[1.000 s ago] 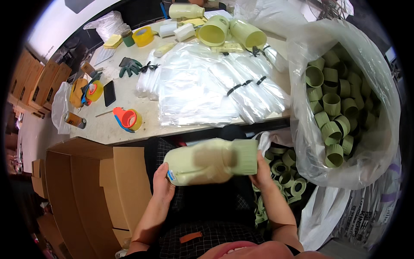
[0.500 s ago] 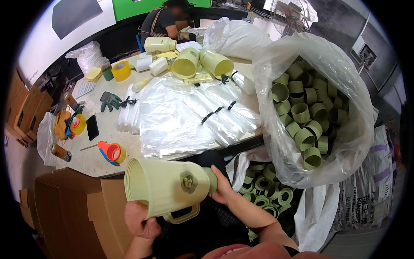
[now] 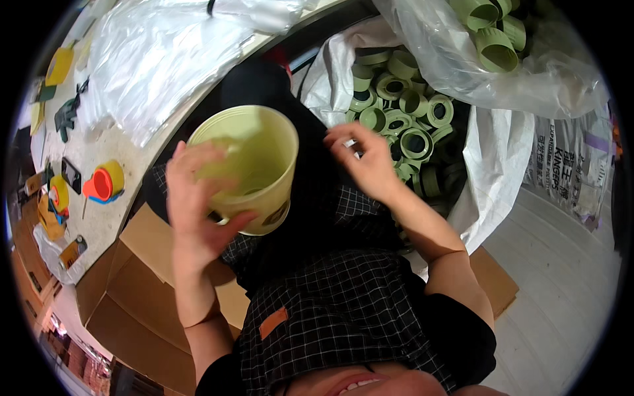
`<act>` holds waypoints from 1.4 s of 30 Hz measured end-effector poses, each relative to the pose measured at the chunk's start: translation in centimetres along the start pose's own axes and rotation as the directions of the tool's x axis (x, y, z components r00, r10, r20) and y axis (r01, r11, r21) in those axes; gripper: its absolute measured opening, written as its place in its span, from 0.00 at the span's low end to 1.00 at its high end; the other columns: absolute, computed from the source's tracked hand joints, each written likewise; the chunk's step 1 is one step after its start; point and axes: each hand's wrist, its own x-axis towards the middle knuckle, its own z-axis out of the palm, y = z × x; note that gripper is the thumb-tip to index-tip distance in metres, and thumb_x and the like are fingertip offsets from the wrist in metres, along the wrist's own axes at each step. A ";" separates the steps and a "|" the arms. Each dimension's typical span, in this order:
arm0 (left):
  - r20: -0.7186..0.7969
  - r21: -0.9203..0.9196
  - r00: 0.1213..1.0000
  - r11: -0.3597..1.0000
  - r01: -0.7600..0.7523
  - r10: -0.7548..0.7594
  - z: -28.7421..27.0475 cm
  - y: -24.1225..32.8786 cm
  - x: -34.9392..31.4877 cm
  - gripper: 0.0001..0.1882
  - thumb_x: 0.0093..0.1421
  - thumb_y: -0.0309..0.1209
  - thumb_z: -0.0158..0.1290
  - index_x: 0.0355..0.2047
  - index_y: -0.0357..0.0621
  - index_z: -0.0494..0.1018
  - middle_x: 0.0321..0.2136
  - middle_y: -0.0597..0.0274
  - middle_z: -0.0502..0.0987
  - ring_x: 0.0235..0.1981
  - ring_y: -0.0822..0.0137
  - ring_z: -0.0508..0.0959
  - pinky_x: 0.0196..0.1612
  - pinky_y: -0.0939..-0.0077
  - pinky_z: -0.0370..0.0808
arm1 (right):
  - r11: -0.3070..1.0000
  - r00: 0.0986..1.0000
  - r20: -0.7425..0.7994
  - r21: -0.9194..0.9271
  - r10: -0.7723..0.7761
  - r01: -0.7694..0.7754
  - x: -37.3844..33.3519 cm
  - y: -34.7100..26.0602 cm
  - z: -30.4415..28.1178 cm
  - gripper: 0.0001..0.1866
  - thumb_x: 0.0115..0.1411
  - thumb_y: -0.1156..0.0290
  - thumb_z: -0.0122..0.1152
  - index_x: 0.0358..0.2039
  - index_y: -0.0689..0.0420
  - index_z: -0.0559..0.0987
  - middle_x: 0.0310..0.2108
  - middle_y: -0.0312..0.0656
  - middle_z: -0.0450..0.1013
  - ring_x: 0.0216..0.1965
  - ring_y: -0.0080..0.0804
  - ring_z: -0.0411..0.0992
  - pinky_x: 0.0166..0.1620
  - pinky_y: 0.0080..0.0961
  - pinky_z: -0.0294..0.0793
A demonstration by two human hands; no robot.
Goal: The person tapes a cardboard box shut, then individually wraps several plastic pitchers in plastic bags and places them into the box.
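A pale green-yellow plastic jug [image 3: 267, 155] stands mouth-up between my legs, tilted a little toward me. My left hand [image 3: 198, 198] is at its left side, with fingers and thumb spread across the near wall. Motion smears those fingers, and the jug's handle is not visible. My right hand [image 3: 366, 162] hangs to the right of the jug with loosely bent fingers apart and nothing seen in them. Beside and beneath it, a white woven sack [image 3: 492, 171] holds several green plastic rings and collars [image 3: 416, 142].
Clear plastic bags [image 3: 165, 53] cover part of the table [image 3: 142, 165] at left, near a tape roll [image 3: 109, 178]. An open cardboard box [image 3: 142, 290] stands below. At upper right is a clear bag [image 3: 456, 59] with green cylindrical parts [image 3: 495, 49].
The jug has gone from lying sideways in both hands to standing mouth-up. My right hand has let go of its narrow end and moved right. The view has tipped downward.
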 end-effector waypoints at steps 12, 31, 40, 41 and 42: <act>-0.236 -0.429 0.539 0.584 0.689 -0.809 5.5 -0.9 -10.3 0.41 0.67 0.60 0.45 0.62 0.33 0.61 0.51 0.55 0.71 0.49 0.65 0.76 0.49 0.76 0.74 | 0.366 0.981 -0.029 -0.930 -0.193 0.044 20.8 22.2 -7.6 0.14 0.54 0.78 0.55 0.42 0.60 0.76 0.48 0.50 0.72 0.51 0.49 0.70 0.51 0.43 0.73; -0.305 -0.489 0.735 0.762 0.424 -0.605 2.9 -0.5 -6.7 0.25 0.71 0.46 0.46 0.55 0.35 0.71 0.49 0.54 0.79 0.47 0.67 0.78 0.51 0.72 0.73 | 0.587 0.838 -0.036 0.730 0.544 -0.350 8.0 13.7 -0.6 0.21 0.64 0.72 0.58 0.58 0.55 0.74 0.47 0.42 0.72 0.52 0.35 0.68 0.53 0.28 0.69; -0.336 -0.481 0.730 0.775 0.410 -0.595 2.3 0.6 -10.4 0.20 0.68 0.36 0.48 0.56 0.37 0.70 0.55 0.49 0.76 0.51 0.57 0.80 0.54 0.68 0.74 | 0.808 0.895 -0.048 -0.456 -0.443 0.374 2.0 4.3 3.9 0.24 0.63 0.67 0.55 0.59 0.61 0.73 0.38 0.50 0.67 0.42 0.48 0.66 0.50 0.37 0.66; -0.305 -0.504 0.735 0.757 0.415 -0.605 2.7 0.5 -10.3 0.20 0.68 0.35 0.49 0.56 0.38 0.70 0.56 0.49 0.76 0.52 0.56 0.79 0.54 0.68 0.74 | 0.834 0.922 -0.099 -0.471 -0.375 0.289 2.3 4.8 3.8 0.24 0.65 0.66 0.54 0.59 0.61 0.73 0.40 0.52 0.67 0.43 0.49 0.66 0.51 0.37 0.66; -0.271 -0.539 0.769 0.753 0.377 -0.579 2.8 0.3 -10.1 0.20 0.65 0.31 0.52 0.56 0.38 0.69 0.58 0.49 0.73 0.55 0.54 0.78 0.56 0.67 0.73 | 0.922 0.973 -0.116 -0.359 -0.200 0.146 3.3 4.3 3.4 0.23 0.68 0.65 0.53 0.59 0.64 0.73 0.45 0.52 0.73 0.48 0.45 0.70 0.55 0.34 0.67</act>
